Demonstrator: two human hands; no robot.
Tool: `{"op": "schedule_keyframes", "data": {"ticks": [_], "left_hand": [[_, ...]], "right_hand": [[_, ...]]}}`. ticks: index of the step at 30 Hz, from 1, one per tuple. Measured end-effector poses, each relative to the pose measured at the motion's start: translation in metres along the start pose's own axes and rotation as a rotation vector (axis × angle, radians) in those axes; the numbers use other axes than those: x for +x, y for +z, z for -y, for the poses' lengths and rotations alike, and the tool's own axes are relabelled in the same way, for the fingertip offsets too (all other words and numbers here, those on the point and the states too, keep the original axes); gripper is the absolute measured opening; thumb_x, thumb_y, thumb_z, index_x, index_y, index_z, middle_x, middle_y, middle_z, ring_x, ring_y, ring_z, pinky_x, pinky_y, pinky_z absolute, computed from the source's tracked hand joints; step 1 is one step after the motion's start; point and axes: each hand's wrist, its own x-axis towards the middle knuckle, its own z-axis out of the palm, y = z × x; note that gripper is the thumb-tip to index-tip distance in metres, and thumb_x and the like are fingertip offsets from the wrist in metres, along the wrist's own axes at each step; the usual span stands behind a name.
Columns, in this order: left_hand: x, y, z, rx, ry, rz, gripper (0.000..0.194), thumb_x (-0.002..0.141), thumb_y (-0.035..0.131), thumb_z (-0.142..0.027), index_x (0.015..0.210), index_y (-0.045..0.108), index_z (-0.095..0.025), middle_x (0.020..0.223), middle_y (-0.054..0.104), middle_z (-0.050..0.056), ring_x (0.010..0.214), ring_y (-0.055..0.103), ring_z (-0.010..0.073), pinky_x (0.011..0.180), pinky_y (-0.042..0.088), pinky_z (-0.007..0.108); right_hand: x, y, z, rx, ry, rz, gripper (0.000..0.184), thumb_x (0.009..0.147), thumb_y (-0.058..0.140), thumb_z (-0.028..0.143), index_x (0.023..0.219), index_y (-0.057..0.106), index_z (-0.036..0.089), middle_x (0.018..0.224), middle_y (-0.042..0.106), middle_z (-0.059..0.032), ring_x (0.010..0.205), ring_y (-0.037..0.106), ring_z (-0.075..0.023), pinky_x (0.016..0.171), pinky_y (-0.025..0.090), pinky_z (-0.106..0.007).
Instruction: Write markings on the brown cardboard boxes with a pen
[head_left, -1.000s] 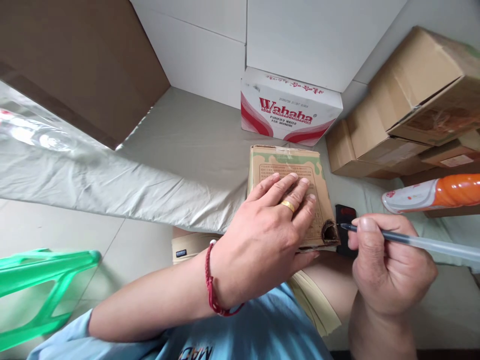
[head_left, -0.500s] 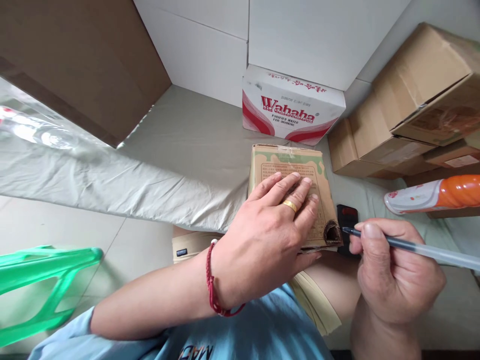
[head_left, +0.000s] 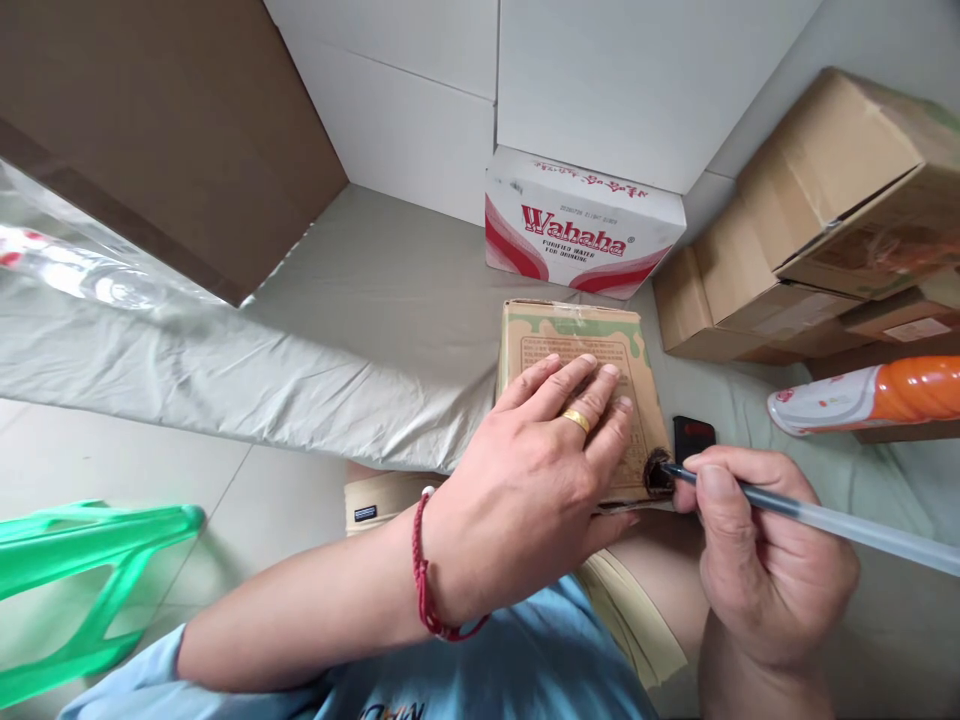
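Note:
A small brown cardboard box (head_left: 577, 325) with green print and lines of text stands at the edge of the cloth-covered surface. My left hand (head_left: 544, 455) lies flat across its face, fingers stretched out, the thumb along the lower edge. In my right hand (head_left: 765, 550) a pen (head_left: 810, 513) with a clear barrel is pinched between thumb and fingers. Its dark tip reaches a dark, rough-edged hole (head_left: 658, 470) at the box's lower right corner. Just behind that corner lies a black object (head_left: 691, 437) with a red mark, partly hidden.
A white and red Wahaha carton (head_left: 581, 225) stands by the wall. Brown boxes (head_left: 795, 230) are stacked at right, near an orange-and-white bottle (head_left: 870, 392). At left are a large brown carton (head_left: 165, 130), clear plastic bottles (head_left: 90, 270) and a green stool (head_left: 112, 570).
My right hand has moved left with the pen, bringing its tip from beside the box corner to the dark hole. My left hand stays on the box.

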Motion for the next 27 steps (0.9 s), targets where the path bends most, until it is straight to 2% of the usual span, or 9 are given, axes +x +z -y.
{"op": "schedule_keyframes", "data": {"ticks": [8,11,13,16,18,20,23,25,27], "left_hand": [[0.0,0.0,-0.001,0.001,-0.007,0.008,0.074,0.093,0.08,-0.057,0.146,0.069,-0.006,0.159,0.064,0.021,0.151,0.059,0.0413,0.129,0.048,0.058],[0.0,-0.001,-0.001,0.003,-0.005,0.011,0.075,0.094,0.079,-0.057,0.147,0.068,-0.006,0.16,0.064,0.021,0.151,0.059,0.041,0.129,0.048,0.058],[0.0,-0.001,-0.001,0.006,-0.006,0.011,0.074,0.094,0.079,-0.058,0.147,0.068,-0.007,0.16,0.063,0.02,0.152,0.059,0.0403,0.129,0.047,0.057],[-0.001,0.0,-0.001,0.006,-0.013,0.009,0.073,0.095,0.078,-0.058,0.147,0.068,-0.008,0.161,0.063,0.019,0.152,0.059,0.0396,0.13,0.047,0.056],[-0.001,0.001,0.0,0.003,-0.017,0.013,0.073,0.094,0.078,-0.058,0.147,0.068,-0.008,0.161,0.063,0.019,0.152,0.058,0.0399,0.13,0.046,0.057],[-0.001,0.001,0.0,0.002,-0.02,0.024,0.075,0.094,0.079,-0.057,0.149,0.067,-0.008,0.162,0.062,0.02,0.154,0.057,0.0403,0.131,0.045,0.057],[-0.001,-0.002,0.001,0.005,0.002,0.064,0.076,0.092,0.079,-0.049,0.152,0.064,-0.006,0.165,0.058,0.021,0.157,0.053,0.0412,0.133,0.042,0.057],[-0.001,-0.004,0.001,0.014,0.025,0.109,0.078,0.091,0.078,-0.044,0.156,0.06,-0.004,0.168,0.054,0.023,0.159,0.05,0.042,0.134,0.039,0.058],[-0.001,-0.006,0.002,0.022,0.037,0.148,0.08,0.092,0.076,-0.043,0.158,0.057,-0.003,0.17,0.051,0.024,0.161,0.047,0.0425,0.136,0.037,0.059]], "right_hand": [[-0.005,-0.009,0.002,-0.004,-0.003,0.086,0.018,0.105,0.068,0.031,0.093,0.074,0.021,0.062,0.064,0.0041,0.05,0.059,-0.0106,0.052,0.047,-0.023],[-0.008,-0.011,0.0,-0.022,0.032,0.068,0.02,0.105,0.069,0.032,0.089,0.074,0.02,0.059,0.062,0.0043,0.048,0.056,-0.01,0.051,0.045,-0.024],[-0.009,-0.01,-0.001,-0.001,0.071,-0.028,0.022,0.104,0.07,0.033,0.086,0.074,0.02,0.059,0.062,0.0038,0.048,0.056,-0.0102,0.051,0.045,-0.024],[-0.008,-0.01,-0.005,0.125,0.115,-0.26,0.025,0.101,0.073,0.036,0.085,0.074,0.018,0.064,0.064,0.0014,0.05,0.058,-0.0114,0.049,0.045,-0.024],[-0.005,-0.013,-0.015,0.268,0.218,-0.31,0.025,0.1,0.076,0.04,0.089,0.073,0.018,0.069,0.066,-0.0004,0.055,0.06,-0.0121,0.05,0.046,-0.024],[-0.003,-0.017,-0.035,0.426,0.426,-0.207,0.028,0.095,0.08,0.046,0.096,0.072,0.019,0.073,0.068,-0.0018,0.057,0.059,-0.0124,0.05,0.046,-0.022],[-0.007,-0.015,-0.079,0.509,0.76,0.094,0.047,0.081,0.088,0.06,0.098,0.071,0.02,0.072,0.067,-0.0023,0.053,0.053,-0.0123,0.044,0.039,-0.022],[-0.015,-0.005,-0.111,0.37,0.853,0.278,0.053,0.076,0.086,0.069,0.087,0.068,0.02,0.063,0.06,0.0003,0.05,0.046,-0.0125,0.042,0.035,-0.024],[-0.023,0.01,-0.138,0.13,0.81,0.367,0.052,0.079,0.078,0.072,0.079,0.066,0.021,0.057,0.055,0.001,0.052,0.049,-0.0157,0.047,0.039,-0.027]]}}
